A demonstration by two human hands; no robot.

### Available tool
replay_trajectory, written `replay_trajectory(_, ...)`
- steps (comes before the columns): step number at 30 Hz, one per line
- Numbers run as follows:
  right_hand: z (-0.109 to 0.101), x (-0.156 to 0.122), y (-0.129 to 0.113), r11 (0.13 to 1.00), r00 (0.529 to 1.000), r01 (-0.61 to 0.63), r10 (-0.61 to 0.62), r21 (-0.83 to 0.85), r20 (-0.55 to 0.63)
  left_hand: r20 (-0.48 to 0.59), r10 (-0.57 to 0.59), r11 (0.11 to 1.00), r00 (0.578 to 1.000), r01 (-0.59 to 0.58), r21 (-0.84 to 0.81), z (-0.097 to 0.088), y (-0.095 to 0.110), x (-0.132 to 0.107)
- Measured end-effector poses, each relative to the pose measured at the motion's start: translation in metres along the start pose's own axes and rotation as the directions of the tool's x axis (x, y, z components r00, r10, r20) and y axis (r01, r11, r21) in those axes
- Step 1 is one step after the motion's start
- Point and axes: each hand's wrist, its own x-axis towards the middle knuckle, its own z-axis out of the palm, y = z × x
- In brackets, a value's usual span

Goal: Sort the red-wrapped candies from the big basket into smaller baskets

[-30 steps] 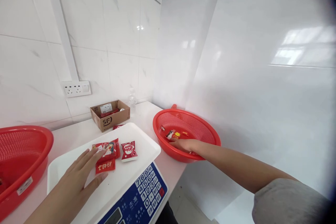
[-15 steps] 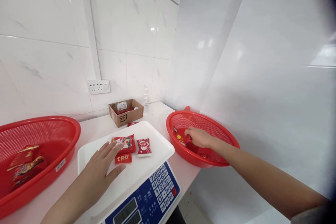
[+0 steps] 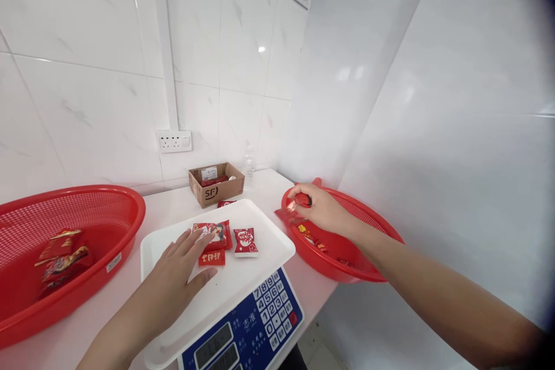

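Right hand (image 3: 325, 208) has risen from inside the right basket (image 3: 321, 262) to its left rim, fingers closed on a red packet (image 3: 302, 200), blurred. Left hand (image 3: 177, 266) open, fingers apart, over white tray (image 3: 271, 237); fingertips overlap larger red packet (image 3: 224, 233), contact unclear. Red-white packet (image 3: 245, 242) just right of it.

One packet (image 3: 245, 244) is red-and-white, the tray (image 3: 264, 248) white, the panel (image 3: 248, 335) blue.
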Motion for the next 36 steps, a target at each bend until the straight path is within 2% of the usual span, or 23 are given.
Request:
replay_trajectory(2, 0.012, -0.003, -0.020, 0.984, 0.996, 0.070, -0.078, 0.162, 0.045, 0.022, -0.006, 1.000, 1.000, 0.007, -0.014, -0.004, 0.006, -0.001)
replay_trajectory(4, 0.027, -0.006, -0.037, 0.961, 0.983, 0.122, -0.152, 0.246, 0.103, 0.025, -0.006, 0.999, 1.000, 0.007, -0.034, -0.009, 0.011, -0.002)
replay_trajectory(7, 0.053, -0.007, -0.056, 0.922, 0.932, 0.213, -0.291, 0.324, 0.217, 0.032, 0.007, 0.997, 0.999, -0.004, -0.078, -0.012, 0.018, -0.004)
replay_trajectory(11, 0.085, 0.000, -0.067, 0.888, 0.856, 0.357, -0.435, 0.289, 0.279, 0.071, 0.039, 0.993, 0.997, -0.031, -0.115, -0.009, 0.022, -0.006)
replay_trajectory(15, 0.104, 0.011, -0.066, 0.884, 0.839, 0.411, -0.462, 0.222, 0.286, 0.095, 0.025, 0.996, 0.995, -0.017, -0.089, -0.006, 0.023, -0.005)
replay_trajectory(20, 0.104, 0.019, -0.058, 0.895, 0.858, 0.420, -0.446, 0.151, 0.256, 0.172, 0.063, 0.994, 0.983, -0.047, -0.094, -0.009, 0.025, -0.003)
replay_trajectory(24, 0.097, 0.018, -0.044, 0.905, 0.861, 0.419, -0.422, 0.075, 0.285, 0.229, 0.087, 0.996, 0.969, -0.077, -0.054, -0.006, 0.022, -0.001)
replay_trajectory(29, 0.092, 0.015, -0.028, 0.913, 0.859, 0.409, -0.382, -0.007, 0.341, 0.259, 0.022, 1.000, 0.966, -0.023, 0.002, -0.003, 0.021, 0.002)
replay_trajectory(33, 0.088, 0.013, -0.027, 0.905, 0.855, 0.422, -0.379, -0.052, 0.354, 0.285, -0.028, 0.999, 0.958, 0.019, 0.033, -0.008, 0.024, 0.002)
replay_trajectory(36, 0.086, 0.006, -0.033, 0.864, 0.819, 0.499, -0.443, -0.070, 0.364, 0.290, -0.031, 0.999, 0.957, 0.024, 0.027, -0.010, 0.025, 0.001)
